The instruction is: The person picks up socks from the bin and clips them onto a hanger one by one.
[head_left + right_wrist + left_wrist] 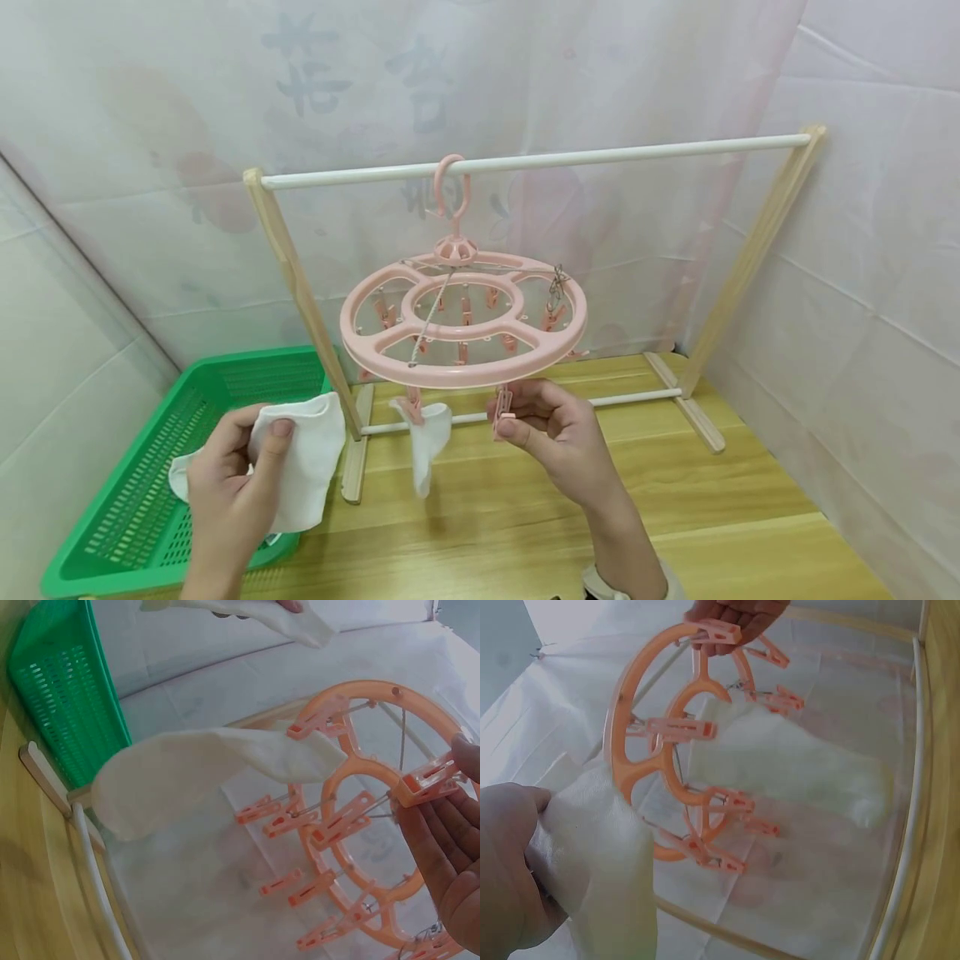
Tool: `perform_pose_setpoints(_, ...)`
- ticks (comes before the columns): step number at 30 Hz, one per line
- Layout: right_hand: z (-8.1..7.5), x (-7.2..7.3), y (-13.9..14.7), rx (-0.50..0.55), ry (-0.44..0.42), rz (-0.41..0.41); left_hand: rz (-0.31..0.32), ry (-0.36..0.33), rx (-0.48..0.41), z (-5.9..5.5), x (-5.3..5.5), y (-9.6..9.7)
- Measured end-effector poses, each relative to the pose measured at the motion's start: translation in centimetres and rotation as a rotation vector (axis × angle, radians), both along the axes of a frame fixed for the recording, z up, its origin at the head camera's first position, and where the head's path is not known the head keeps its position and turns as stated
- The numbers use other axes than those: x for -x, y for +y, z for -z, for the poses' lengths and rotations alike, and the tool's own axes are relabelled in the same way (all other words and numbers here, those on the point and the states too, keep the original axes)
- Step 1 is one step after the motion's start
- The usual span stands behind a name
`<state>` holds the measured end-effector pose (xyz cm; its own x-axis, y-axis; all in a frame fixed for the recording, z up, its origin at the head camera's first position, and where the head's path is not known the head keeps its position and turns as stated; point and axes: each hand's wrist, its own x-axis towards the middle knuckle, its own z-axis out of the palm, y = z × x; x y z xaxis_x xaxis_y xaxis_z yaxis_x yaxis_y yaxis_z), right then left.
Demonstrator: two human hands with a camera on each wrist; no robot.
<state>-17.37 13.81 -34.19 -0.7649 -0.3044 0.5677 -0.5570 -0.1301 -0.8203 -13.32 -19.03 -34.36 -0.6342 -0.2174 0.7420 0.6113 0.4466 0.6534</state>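
Head view: we see our left grip [231,487] pinching a cloth [303,467] between thumb and fingers, left of the hanger [480,372]; our right grip [561,442] pinches a peg [504,408] hanging beneath it, near a clipped second cloth [429,442].

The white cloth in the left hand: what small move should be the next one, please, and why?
Probably bring the white cloth in the left hand towards the pink clip that the right hand holds. That clip has no cloth in it, while a similar white piece already hangs from another clip of the round hanger.
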Motion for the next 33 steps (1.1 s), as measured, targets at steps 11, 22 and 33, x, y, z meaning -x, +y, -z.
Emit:
perform_pose_setpoints(11, -0.3, 0.2, 0.0, 0.007, 0.018, -0.005, 0.083, 0.088, 0.038, -0.3, 0.2, 2.1)
perform_pose_setpoints(22, -0.1, 0.1, 0.1, 0.013, 0.013, -0.007, 0.195, 0.081, 0.029, -0.2, 0.3, 4.9)
perform_pose_setpoints(33, 0.0, -0.1, 0.1, 0.031, 0.024, -0.023, 0.327, 0.101, 0.042, -0.7, 0.7, 7.4)
